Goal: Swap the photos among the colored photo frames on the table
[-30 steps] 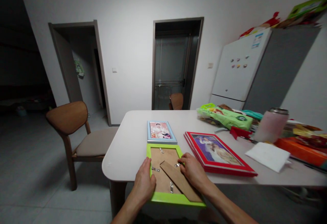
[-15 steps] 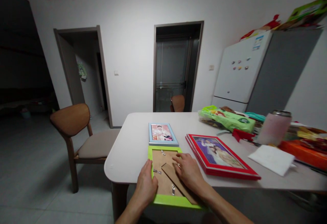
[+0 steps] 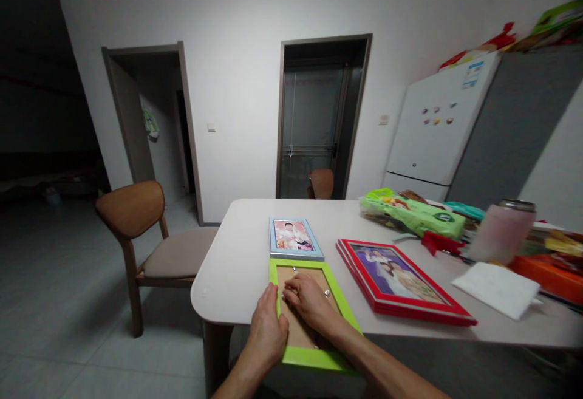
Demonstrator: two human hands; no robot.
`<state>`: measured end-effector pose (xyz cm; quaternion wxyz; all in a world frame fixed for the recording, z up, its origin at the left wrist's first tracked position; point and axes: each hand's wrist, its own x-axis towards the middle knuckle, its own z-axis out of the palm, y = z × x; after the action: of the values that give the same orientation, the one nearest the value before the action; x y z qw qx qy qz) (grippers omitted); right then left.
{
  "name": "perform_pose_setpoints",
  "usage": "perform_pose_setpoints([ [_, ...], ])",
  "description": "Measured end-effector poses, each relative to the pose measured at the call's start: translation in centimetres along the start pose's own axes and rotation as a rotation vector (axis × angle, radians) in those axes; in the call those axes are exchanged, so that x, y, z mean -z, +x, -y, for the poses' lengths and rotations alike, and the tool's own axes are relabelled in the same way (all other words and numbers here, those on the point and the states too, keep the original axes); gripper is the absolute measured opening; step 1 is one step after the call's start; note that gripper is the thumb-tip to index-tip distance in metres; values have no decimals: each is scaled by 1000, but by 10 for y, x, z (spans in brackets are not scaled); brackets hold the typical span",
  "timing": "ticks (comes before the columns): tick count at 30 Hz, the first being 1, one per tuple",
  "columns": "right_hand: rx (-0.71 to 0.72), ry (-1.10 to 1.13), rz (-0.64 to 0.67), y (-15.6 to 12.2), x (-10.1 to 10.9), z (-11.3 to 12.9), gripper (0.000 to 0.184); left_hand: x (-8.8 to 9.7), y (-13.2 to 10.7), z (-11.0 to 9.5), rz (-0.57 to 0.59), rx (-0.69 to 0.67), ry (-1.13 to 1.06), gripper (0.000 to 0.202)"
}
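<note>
A lime green picture frame (image 3: 346,316) lies face down at the near edge of the white table (image 3: 237,268), its brown backing board showing. My left hand (image 3: 268,328) lies on the frame's left edge with its fingers together, pressing it down. My right hand (image 3: 306,299) rests on the backing board near the left side, fingers curled at a small metal clip. A blue framed photo (image 3: 294,237) lies just beyond the green frame. Two stacked red framed photos (image 3: 401,281) lie to the right.
A wooden chair (image 3: 146,232) stands left of the table. On the right side lie a green packet (image 3: 412,212), a pink tumbler (image 3: 501,232), a white napkin (image 3: 498,288) and an orange box (image 3: 553,274). A white fridge (image 3: 437,132) stands behind, and two doorways open in the far wall.
My right hand has slid left across the backing board, from the right-side clip towards the left side. The left hand stays on the frame's left edge. The view shifted slightly left.
</note>
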<state>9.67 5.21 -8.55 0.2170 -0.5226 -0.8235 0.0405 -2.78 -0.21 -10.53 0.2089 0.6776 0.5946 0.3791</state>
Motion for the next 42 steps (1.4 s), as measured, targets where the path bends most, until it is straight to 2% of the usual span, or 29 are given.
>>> perform_pose_setpoints([
  [4,-150,-62,-49,17,-2,-22,29,0,0,-1,3,33,-27,60],
  [7,-210,-74,-44,25,-8,-32,28,1,1,-2,18,25,-14,59],
  [11,-231,-58,-29,27,-11,-31,27,0,2,-2,25,-2,11,59],
  [15,-183,-26,-2,23,0,-21,29,0,2,-3,-1,17,-13,60],
  [19,-35,75,47,-4,24,-18,37,0,2,-2,0,34,-10,59],
  [22,90,284,226,-36,41,-23,34,0,1,-2,0,31,-20,59],
  [25,87,408,331,-58,47,-28,27,-1,0,-2,2,26,-8,59],
  [31,60,362,203,-57,35,-21,14,-4,2,-3,22,47,66,59],
  [33,37,319,187,-55,35,-19,20,-4,2,-4,36,69,88,59],
  [36,-39,208,138,-53,36,-20,41,-4,3,-6,58,84,105,59],
  [40,-78,107,72,-50,36,-20,34,-2,5,-5,55,100,87,58],
  [42,-98,108,48,-48,37,-18,34,0,7,-4,33,118,5,57],
])
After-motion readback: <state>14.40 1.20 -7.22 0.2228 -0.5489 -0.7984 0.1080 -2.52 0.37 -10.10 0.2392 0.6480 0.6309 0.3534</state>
